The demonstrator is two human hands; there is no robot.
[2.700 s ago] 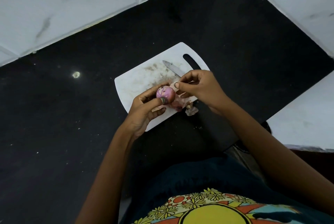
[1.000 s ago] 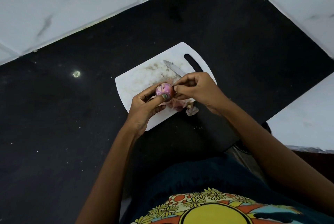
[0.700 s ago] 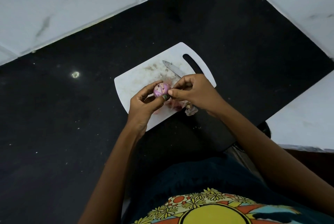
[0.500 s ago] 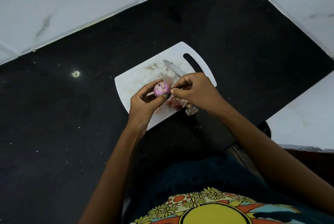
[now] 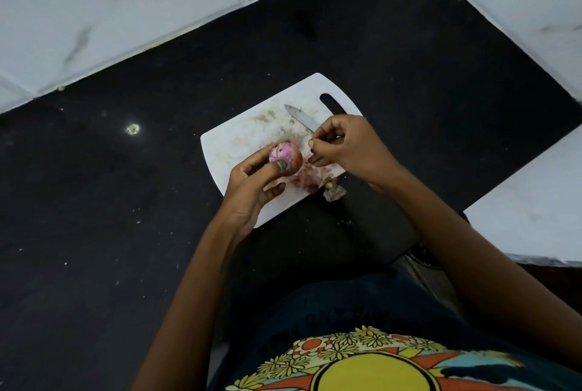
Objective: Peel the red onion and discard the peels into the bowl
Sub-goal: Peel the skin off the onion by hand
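Note:
The partly peeled red onion [image 5: 285, 154] is purple and white and sits between the thumb and fingers of my left hand [image 5: 252, 189], just above the white cutting board [image 5: 239, 144]. My right hand [image 5: 346, 148] is a short way to the right of the onion, with its fingertips pinched together. I cannot make out any peel between them. A pile of pink peels [image 5: 310, 181] lies on the board below both hands. No bowl is in view.
A knife [image 5: 299, 118] lies on the board's far side, its handle hidden under my right hand. One onion scrap [image 5: 333, 193] lies just off the board's near edge on the black countertop [image 5: 110, 201]. White tiled walls border the counter behind and to the right.
My right hand was pinching at the onion's side and has now pulled away to the right. My left hand turned the onion slightly and keeps hold of it.

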